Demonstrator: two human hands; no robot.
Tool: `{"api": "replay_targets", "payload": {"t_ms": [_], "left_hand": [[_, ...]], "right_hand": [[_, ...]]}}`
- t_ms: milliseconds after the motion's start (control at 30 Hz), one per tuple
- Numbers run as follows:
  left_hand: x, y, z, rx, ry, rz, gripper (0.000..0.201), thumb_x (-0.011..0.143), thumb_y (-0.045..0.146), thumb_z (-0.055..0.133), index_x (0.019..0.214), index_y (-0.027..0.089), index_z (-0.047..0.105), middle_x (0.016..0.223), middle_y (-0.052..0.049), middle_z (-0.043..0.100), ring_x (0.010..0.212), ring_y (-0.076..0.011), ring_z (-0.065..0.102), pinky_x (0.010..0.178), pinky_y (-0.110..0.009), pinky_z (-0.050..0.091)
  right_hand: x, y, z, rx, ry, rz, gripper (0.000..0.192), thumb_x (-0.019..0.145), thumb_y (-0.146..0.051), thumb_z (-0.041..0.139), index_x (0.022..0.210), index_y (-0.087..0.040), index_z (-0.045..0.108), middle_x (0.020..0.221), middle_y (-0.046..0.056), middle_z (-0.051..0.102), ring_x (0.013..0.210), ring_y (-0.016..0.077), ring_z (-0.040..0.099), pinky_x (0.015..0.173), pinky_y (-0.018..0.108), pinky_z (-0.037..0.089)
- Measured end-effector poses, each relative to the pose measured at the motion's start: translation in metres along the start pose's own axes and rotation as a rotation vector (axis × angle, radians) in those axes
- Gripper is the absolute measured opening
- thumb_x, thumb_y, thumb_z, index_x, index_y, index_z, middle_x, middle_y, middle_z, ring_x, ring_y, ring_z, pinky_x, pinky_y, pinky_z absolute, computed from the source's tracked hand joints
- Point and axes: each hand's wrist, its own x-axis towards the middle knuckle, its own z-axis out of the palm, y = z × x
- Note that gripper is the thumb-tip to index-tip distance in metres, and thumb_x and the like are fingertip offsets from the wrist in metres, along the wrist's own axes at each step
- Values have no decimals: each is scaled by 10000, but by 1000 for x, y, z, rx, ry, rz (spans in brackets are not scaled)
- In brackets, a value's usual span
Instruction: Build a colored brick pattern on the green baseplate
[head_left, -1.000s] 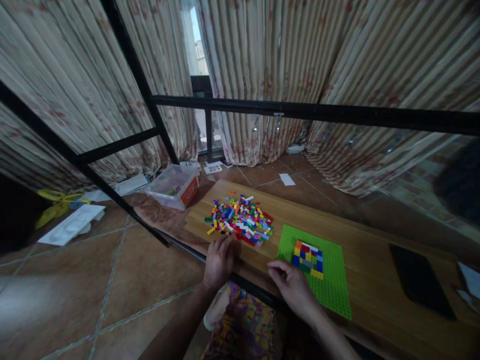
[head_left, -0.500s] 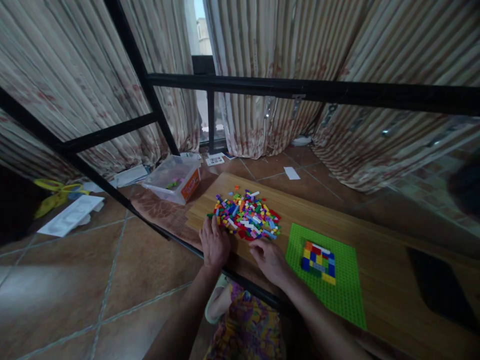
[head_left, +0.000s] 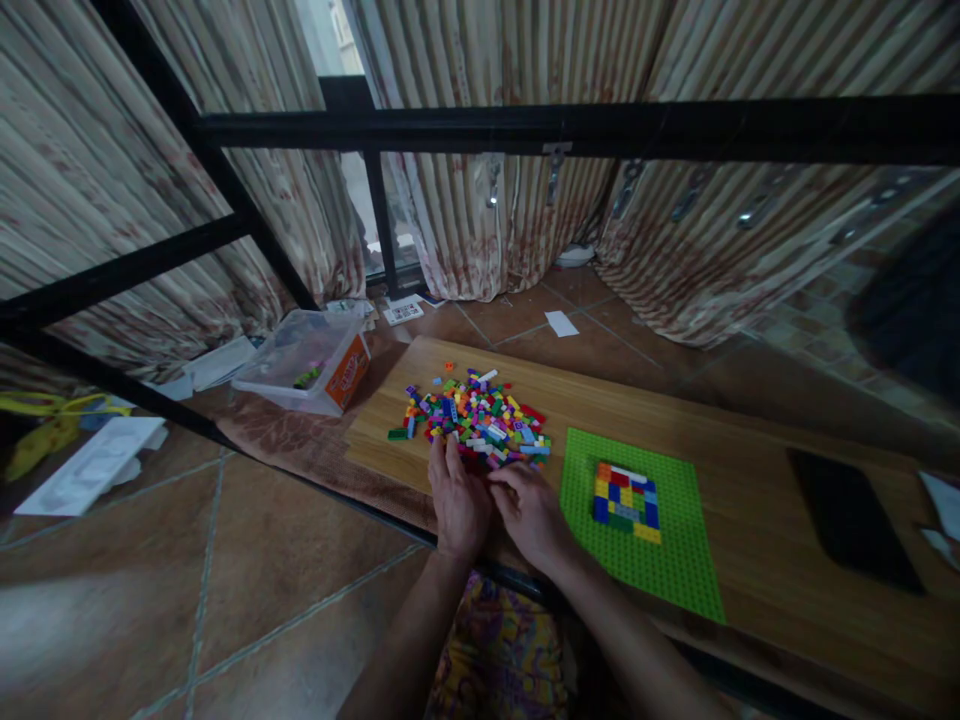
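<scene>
A pile of small coloured bricks (head_left: 476, 422) lies on a low wooden table (head_left: 720, 440). To its right sits a green baseplate (head_left: 675, 560) with a square patch of coloured bricks (head_left: 625, 497) built on it. My left hand (head_left: 457, 500) rests at the near edge of the pile, fingers stretched toward the bricks. Beside it, touching, my right hand (head_left: 531, 512) has its fingers curled at the pile's edge; whether they hold a brick is hidden.
A clear plastic box (head_left: 307, 360) with an orange label stands on the floor left of the table. A black flat object (head_left: 851, 520) lies at the table's right. Black frame bars (head_left: 570, 125) cross above. Curtains hang behind, papers litter the tiled floor.
My right hand has moved left from the baseplate to the brick pile. My left hand has shifted right to meet it. The view has tilted and shifted.
</scene>
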Motion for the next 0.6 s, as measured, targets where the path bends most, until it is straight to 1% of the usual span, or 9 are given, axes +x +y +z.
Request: {"api": "replay_targets", "payload": {"t_ms": [100, 200, 300, 433, 533, 600], "left_hand": [[-4, -4, -2, -111, -23, 17, 626, 828, 71, 413, 1441, 141, 305, 1495, -194, 299, 1397, -280, 315, 1126, -485, 335], [-5, -8, -8, -175, -39, 54, 628, 820, 40, 391, 1432, 165, 321, 1490, -171, 306, 1393, -251, 332, 1133, -458, 342], [-4, -10, -13, -171, -56, 91, 619, 811, 40, 402, 1414, 169, 346, 1487, -157, 307, 1397, -252, 324, 1137, -458, 339], [-4, -8, -18, -140, -66, 139, 596, 812, 107, 486, 1392, 172, 369, 1470, -156, 327, 1379, -273, 343, 1122, -464, 362], [-5, -6, -20, -113, -77, 151, 573, 827, 161, 519, 1382, 178, 378, 1456, -152, 343, 1368, -275, 354, 1113, -465, 370], [-6, -6, -22, -101, -71, 153, 565, 834, 184, 529, 1379, 184, 380, 1455, -149, 343, 1365, -276, 357, 1106, -468, 374]], "right_hand": [[-3, -6, 7, -38, -75, -35, 232, 884, -109, 464, 939, -211, 665, 975, 65, 642, 979, 197, 579, 882, 341, 463], [-1, -2, 7, -82, -82, -74, 199, 869, -114, 502, 928, -200, 671, 1006, 73, 631, 1005, 202, 571, 904, 344, 460], [6, 9, 0, -123, -54, -78, 192, 885, -146, 493, 937, -195, 671, 985, 71, 629, 966, 199, 580, 878, 334, 465], [22, 20, -11, -188, 22, -10, 210, 896, -165, 467, 943, -201, 669, 946, 64, 630, 895, 197, 586, 836, 325, 459], [38, 24, -12, -252, 86, 38, 222, 891, -167, 464, 979, -196, 665, 974, 79, 627, 929, 217, 574, 850, 334, 445], [48, 26, -10, -302, 103, 57, 210, 872, -172, 493, 986, -195, 668, 989, 89, 621, 958, 235, 559, 869, 346, 433]]}}
